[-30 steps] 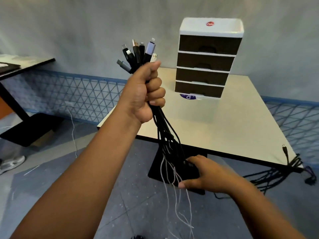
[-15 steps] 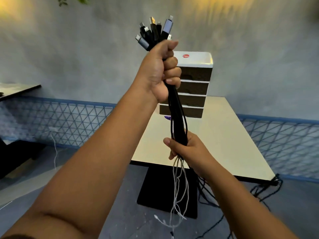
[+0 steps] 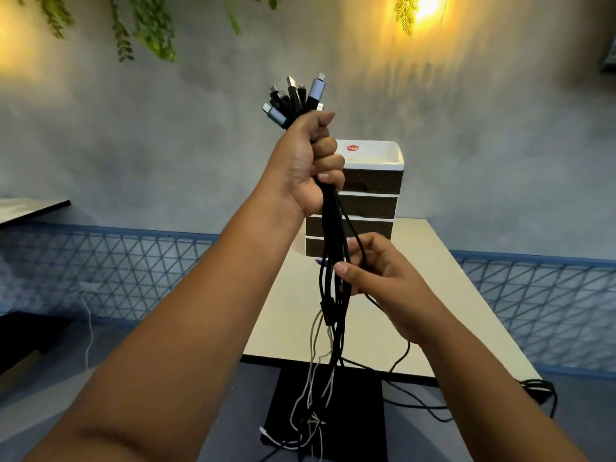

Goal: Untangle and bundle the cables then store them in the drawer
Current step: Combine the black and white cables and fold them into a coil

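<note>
Head view: the left hand (image 3: 311, 168) is clenched round the cables (image 3: 333, 235) just below their plug ends, so the bundle hangs straight down, long axis vertical. The right hand (image 3: 376, 278), lower and nearer the loose tails, pinches a few thin, glossy black strands (slack white ones dangle beneath). The drawer unit (image 3: 373, 191), boxy plastic, stands behind on the tabletop (image 3: 433, 295).
</note>
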